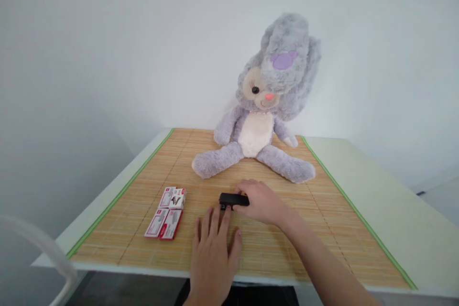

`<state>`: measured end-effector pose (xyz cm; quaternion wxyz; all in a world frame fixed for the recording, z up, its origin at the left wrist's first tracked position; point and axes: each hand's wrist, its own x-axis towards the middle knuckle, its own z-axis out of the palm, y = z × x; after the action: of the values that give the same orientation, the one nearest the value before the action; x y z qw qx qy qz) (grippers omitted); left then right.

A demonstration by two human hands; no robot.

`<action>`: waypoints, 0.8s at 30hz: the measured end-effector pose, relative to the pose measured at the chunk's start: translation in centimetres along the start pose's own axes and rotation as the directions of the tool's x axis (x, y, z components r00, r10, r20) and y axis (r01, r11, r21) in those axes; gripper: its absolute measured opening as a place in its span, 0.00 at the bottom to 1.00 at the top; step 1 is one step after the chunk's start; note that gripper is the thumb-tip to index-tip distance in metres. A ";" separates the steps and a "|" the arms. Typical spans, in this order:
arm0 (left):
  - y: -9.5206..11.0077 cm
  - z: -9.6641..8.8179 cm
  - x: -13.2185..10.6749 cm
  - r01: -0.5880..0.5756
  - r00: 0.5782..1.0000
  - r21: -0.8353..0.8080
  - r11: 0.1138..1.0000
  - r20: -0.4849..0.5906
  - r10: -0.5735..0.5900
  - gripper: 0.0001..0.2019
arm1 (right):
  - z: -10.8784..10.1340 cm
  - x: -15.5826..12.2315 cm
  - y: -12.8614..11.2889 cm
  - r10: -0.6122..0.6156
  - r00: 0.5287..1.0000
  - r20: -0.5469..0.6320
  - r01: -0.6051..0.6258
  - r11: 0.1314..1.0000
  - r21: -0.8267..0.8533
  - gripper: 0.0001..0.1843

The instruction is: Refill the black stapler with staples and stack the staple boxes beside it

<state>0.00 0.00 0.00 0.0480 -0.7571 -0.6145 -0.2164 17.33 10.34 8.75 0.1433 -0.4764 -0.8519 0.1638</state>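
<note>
A black stapler [233,199] lies sideways on the bamboo mat [272,248], near the middle of the table. My right hand [260,201] grips its right end, with the thumb on the near side and the fingers over the far side. Flat on the mat, my left hand [213,253] has its fingers stretched forward. Its fingertips reach the near left edge of the stapler. Left of my hands are several small red and white boxes [170,224], grouped close together; one pictures a stapler.
A grey-lilac plush rabbit [256,136] sits at the back of the mat against the white wall [143,33], legs spread toward me. Green edging [344,196] borders the mat on the pale table [387,191]. A blurred white curved object [46,244] stands at the lower left.
</note>
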 end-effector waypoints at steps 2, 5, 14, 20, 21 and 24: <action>0.0 0.2 -0.1 0.008 1.000 0.010 1.000 0.005 -0.008 0.25 | 0.4 1.2 -0.7 -0.041 0.999 0.012 0.041 0.999 -0.002 0.13; 0.0 0.2 -0.1 0.015 1.000 0.021 1.000 0.021 -0.015 0.24 | 0.4 2.9 -1.5 -0.097 0.994 0.043 0.098 0.995 -0.010 0.14; -0.2 -0.3 0.3 0.010 0.999 0.029 1.000 0.033 -0.011 0.30 | -6.4 0.3 -0.2 -0.128 0.992 0.023 0.128 0.992 0.001 0.12; -0.7 -0.2 0.7 -0.005 0.999 0.017 1.000 0.036 0.005 0.29 | -9.6 -4.2 3.0 0.050 0.998 0.032 -0.051 0.998 0.038 0.09; -0.8 -0.2 0.8 -0.009 0.999 0.013 1.000 0.037 0.008 0.29 | -9.8 -4.9 3.7 0.076 0.996 0.037 -0.078 0.996 0.042 0.09; -1.0 0.0 1.0 -0.011 0.999 0.002 1.000 0.042 0.011 0.29 | -9.6 -6.6 5.8 0.141 0.989 0.049 -0.144 0.988 0.063 0.10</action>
<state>-0.80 1.15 0.23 0.0374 -0.7648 -0.6114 -0.1996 28.91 8.94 14.48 0.1282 -0.5274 -0.8126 0.2123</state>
